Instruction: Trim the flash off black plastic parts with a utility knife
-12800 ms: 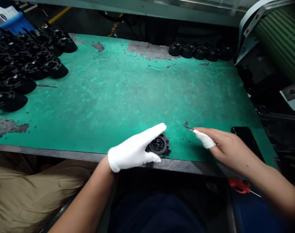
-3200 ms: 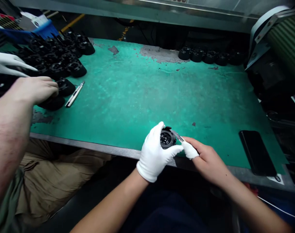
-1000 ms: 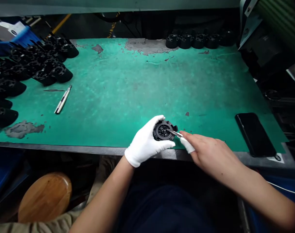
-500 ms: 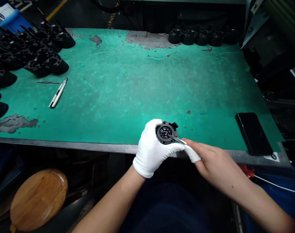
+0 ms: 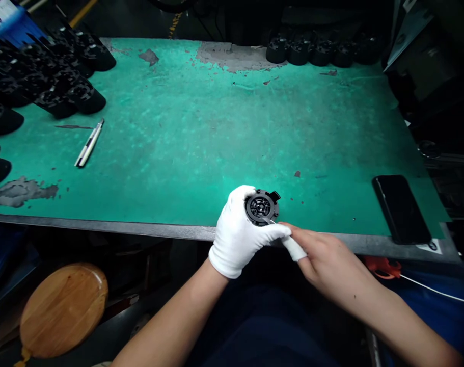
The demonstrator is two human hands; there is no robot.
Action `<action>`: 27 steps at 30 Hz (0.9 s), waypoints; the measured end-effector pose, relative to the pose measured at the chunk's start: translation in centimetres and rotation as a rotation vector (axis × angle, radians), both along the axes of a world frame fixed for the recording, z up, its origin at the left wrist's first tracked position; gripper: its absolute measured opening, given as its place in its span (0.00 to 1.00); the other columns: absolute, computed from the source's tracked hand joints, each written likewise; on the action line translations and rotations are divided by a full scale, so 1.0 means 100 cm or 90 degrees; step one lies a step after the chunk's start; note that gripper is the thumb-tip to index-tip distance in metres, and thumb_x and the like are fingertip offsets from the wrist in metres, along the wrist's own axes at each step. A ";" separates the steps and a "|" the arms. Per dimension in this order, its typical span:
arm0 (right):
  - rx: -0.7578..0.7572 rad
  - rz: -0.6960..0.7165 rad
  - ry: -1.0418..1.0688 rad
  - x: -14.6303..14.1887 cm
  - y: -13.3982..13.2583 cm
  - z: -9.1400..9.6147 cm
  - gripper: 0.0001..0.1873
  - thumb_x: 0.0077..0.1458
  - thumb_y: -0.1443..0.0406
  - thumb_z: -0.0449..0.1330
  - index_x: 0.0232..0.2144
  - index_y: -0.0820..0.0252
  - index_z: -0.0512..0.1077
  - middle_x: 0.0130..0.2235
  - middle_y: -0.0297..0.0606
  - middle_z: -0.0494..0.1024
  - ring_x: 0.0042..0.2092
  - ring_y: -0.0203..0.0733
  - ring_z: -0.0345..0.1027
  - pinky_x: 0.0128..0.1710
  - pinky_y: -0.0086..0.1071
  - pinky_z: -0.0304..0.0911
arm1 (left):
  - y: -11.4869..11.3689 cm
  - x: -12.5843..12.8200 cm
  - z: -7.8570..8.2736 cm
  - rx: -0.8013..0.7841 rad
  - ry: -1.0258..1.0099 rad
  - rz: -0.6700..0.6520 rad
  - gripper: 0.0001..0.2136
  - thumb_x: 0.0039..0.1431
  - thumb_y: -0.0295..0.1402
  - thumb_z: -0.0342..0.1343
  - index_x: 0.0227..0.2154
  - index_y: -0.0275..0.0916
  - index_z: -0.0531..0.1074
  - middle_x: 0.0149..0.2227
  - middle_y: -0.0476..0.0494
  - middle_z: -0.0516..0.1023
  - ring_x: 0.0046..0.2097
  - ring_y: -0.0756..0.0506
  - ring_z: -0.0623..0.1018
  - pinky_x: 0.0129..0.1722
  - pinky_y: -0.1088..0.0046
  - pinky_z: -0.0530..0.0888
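Your gloved left hand (image 5: 241, 237) grips the round black part (image 5: 261, 207) at the table's (image 5: 201, 148) near edge; your right hand (image 5: 323, 257) pinches a thin blade (image 5: 272, 221), mostly hidden. A phone (image 5: 402, 209) lies right, a pen knife (image 5: 88, 143) and black parts (image 5: 44, 86), partly cut off, far left.

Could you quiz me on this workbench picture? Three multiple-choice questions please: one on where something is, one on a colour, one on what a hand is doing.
1. Where does the black phone lie?
A. the table's near right corner
B. the far left corner
C. on the wooden stool

2. What colour is the table mat?
A. red
B. green
C. yellow

3. What is the left hand doing?
A. resting flat on the mat
B. gripping the round black part
C. holding the pen

Answers: 1 A, it sits by the front edge at right. 2 B, the surface is green with worn grey patches. 3 B, the gloved fingers wrap the part.
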State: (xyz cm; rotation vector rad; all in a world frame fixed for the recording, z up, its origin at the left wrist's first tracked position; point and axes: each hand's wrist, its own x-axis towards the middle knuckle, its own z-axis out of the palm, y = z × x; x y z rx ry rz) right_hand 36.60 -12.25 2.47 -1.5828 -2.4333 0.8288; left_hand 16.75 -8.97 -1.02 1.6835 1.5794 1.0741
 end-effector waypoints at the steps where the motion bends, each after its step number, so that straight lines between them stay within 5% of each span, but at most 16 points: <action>1: -0.012 0.004 0.006 0.002 0.002 0.002 0.28 0.60 0.72 0.49 0.61 0.58 0.69 0.54 0.41 0.79 0.52 0.49 0.76 0.53 0.45 0.72 | 0.000 0.000 0.000 -0.003 -0.001 0.003 0.41 0.38 0.53 0.74 0.52 0.42 0.63 0.54 0.39 0.72 0.54 0.38 0.76 0.56 0.59 0.74; 6: 0.003 -0.046 0.052 0.013 0.017 0.008 0.22 0.67 0.64 0.50 0.60 0.47 0.70 0.50 0.35 0.81 0.48 0.42 0.76 0.46 0.33 0.71 | -0.003 0.004 0.003 -0.001 -0.018 0.000 0.37 0.40 0.51 0.74 0.50 0.43 0.64 0.49 0.41 0.73 0.49 0.40 0.78 0.51 0.60 0.77; 11: 0.101 -0.027 -0.054 0.012 0.027 0.003 0.21 0.67 0.63 0.50 0.58 0.51 0.73 0.36 0.37 0.79 0.39 0.44 0.74 0.36 0.34 0.65 | -0.003 0.007 0.005 0.010 -0.020 0.000 0.34 0.40 0.44 0.75 0.48 0.45 0.65 0.48 0.43 0.74 0.48 0.40 0.79 0.50 0.60 0.78; 16: 0.201 0.003 -0.133 0.012 0.026 0.000 0.23 0.65 0.65 0.54 0.61 0.51 0.71 0.34 0.36 0.77 0.37 0.44 0.71 0.35 0.36 0.60 | -0.001 0.007 0.005 0.027 0.000 0.000 0.34 0.39 0.45 0.76 0.47 0.45 0.65 0.48 0.43 0.74 0.48 0.41 0.79 0.49 0.63 0.78; 27: 0.184 0.032 -0.165 0.017 0.035 0.004 0.24 0.64 0.66 0.54 0.61 0.49 0.70 0.33 0.35 0.75 0.34 0.43 0.69 0.30 0.36 0.55 | -0.005 0.012 -0.005 0.049 0.059 0.044 0.35 0.43 0.48 0.73 0.51 0.42 0.64 0.54 0.37 0.75 0.55 0.37 0.78 0.55 0.58 0.76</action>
